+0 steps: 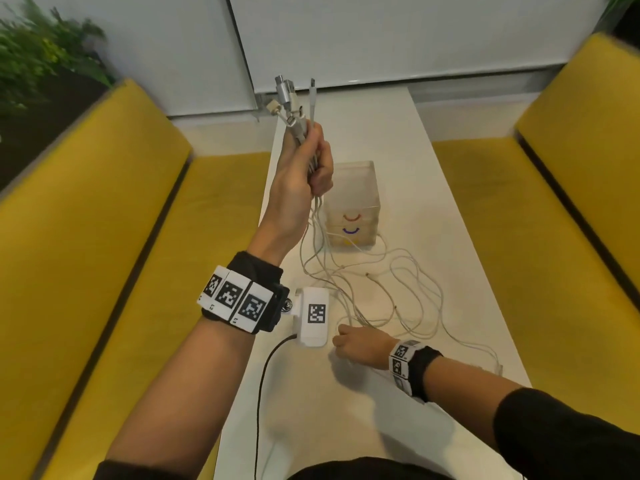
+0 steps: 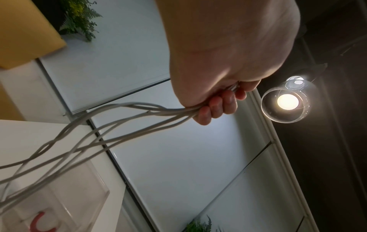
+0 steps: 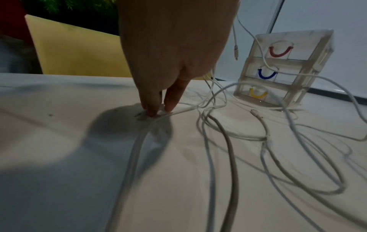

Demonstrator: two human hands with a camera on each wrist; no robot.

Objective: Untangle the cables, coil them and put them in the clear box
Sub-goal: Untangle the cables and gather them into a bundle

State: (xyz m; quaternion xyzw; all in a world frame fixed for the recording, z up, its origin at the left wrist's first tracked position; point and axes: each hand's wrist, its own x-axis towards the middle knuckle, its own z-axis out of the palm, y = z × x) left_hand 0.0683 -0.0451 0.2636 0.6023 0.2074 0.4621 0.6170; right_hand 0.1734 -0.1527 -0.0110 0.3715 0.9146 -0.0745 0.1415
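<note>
My left hand (image 1: 317,157) is raised above the table and grips a bundle of white cables just below their plug ends (image 1: 291,98), which stick up from the fist. In the left wrist view the fingers (image 2: 216,108) curl round the strands (image 2: 119,125). The cables hang down and spread in tangled loops (image 1: 398,299) over the white table. My right hand (image 1: 346,339) is low on the table, its fingertips (image 3: 152,112) pinching one cable (image 3: 184,109) against the surface. The clear box (image 1: 353,202), with red, blue and yellow handles (image 3: 282,69), stands behind the loops.
The narrow white table (image 1: 450,168) runs between two yellow benches (image 1: 104,237) (image 1: 571,220). White panels and plants (image 1: 34,57) stand at the far end. A black cord (image 1: 263,382) trails from the wrist camera. A lit glass lamp (image 2: 288,102) hangs overhead.
</note>
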